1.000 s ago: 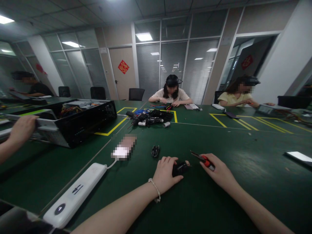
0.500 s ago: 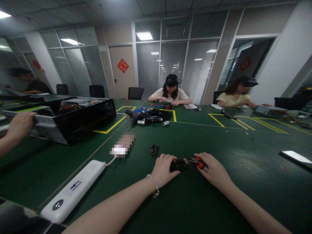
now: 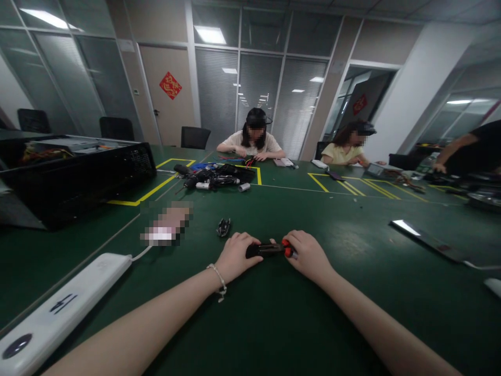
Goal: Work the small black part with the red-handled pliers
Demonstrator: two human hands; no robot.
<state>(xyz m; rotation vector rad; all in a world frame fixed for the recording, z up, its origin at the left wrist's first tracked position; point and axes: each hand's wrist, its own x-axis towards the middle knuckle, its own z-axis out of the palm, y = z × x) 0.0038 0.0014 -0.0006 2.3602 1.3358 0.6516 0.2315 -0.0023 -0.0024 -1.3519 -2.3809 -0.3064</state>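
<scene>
Black part (image 3: pixel 254 252) in curled left hand (image 3: pixel 236 256); right hand (image 3: pixel 309 253), just beside, clasps pliers (image 3: pixel 288 251).

Lower centre: the left hand (image 3: pixel 237 256), its wrist in a bracelet (image 3: pixel 219 282), holds a black part (image 3: pixel 255 252) on the green table (image 3: pixel 250 329); the right hand (image 3: pixel 309 255) grips red-handled pliers (image 3: pixel 288 253), jaws directed leftward at that part, contact indistinct. Lower left: a white power bank (image 3: pixel 78 303). Upper left: a black computer case (image 3: pixel 97 177). Upper centre: a seated person (image 3: pixel 256 138).
</scene>
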